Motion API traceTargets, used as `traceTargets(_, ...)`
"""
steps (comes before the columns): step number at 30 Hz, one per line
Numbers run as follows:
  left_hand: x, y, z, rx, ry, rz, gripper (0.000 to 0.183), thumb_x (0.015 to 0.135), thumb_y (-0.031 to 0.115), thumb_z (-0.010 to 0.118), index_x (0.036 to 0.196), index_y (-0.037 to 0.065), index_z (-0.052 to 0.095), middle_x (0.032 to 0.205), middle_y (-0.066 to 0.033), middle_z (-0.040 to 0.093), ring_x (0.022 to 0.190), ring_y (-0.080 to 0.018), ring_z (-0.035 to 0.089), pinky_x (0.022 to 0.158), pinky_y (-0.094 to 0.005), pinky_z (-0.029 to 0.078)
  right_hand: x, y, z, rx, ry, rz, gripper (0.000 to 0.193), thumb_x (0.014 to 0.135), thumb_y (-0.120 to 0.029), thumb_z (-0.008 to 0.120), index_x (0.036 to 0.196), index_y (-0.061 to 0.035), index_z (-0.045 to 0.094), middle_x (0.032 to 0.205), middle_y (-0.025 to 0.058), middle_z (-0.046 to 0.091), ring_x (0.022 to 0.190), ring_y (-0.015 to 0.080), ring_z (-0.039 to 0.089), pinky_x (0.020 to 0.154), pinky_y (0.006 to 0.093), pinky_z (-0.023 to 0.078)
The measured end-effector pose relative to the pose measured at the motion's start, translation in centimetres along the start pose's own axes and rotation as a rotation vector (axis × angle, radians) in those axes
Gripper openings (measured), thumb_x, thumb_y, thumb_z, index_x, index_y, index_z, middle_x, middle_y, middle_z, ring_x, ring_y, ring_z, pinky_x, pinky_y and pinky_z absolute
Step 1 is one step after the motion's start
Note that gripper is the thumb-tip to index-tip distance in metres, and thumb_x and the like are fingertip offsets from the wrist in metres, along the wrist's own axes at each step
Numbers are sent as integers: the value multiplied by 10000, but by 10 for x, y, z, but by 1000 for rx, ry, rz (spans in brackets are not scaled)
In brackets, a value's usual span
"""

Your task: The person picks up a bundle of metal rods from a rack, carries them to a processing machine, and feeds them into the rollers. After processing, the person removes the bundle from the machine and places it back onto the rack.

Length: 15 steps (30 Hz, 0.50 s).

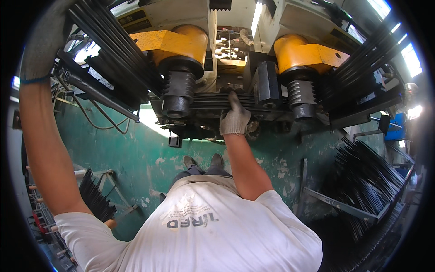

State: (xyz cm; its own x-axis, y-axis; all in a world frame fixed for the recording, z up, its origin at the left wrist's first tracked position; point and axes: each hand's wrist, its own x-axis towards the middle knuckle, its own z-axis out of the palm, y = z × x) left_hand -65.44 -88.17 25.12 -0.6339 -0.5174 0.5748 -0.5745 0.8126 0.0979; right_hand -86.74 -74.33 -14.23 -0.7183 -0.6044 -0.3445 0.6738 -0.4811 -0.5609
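Note:
My left hand (43,45), in a grey work glove with a blue cuff, reaches up at the far left beside the ends of several long black metal bars (111,43). Its fingers run out of the picture, so their grip is hidden. My right hand (235,119), in a pale knitted glove, is at the middle stretch of the same bars, with one digit laid across them and the rest of its fingers partly hidden. The bars run across the front of a machine, past two yellow arms (188,43) (294,54) with ribbed dark rollers (178,90) (302,97) below.
A dark steel block (268,84) stands between the rollers. At the right, a metal rack (342,204) holds a heap of thin black bars (367,170). More black strips (96,195) lie on a stand at the left. A hose (102,127) loops below the machine's left side, over worn green floor (149,174).

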Motion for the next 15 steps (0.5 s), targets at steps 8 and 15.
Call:
traceTargets(8,1,23,0,-250,43,-157,288,988,179,614,1247,53,627,1084,-112,698,947,-216,697,869,-346,573,-1,2,-4,-191,-85,-142,262,896,-85,769,1126,19,700,1078,75,704,897,171,692,772,296,576)
traceTargets(15,10,41,9,-554,93,-275,273,962,151,649,1199,18,625,1015,-104,701,869,-210,702,804,-326,588,6,-1,-2,-59,38,-28,231,919,-95,743,1131,-3,731,1052,19,725,899,120,687,732,244,556)
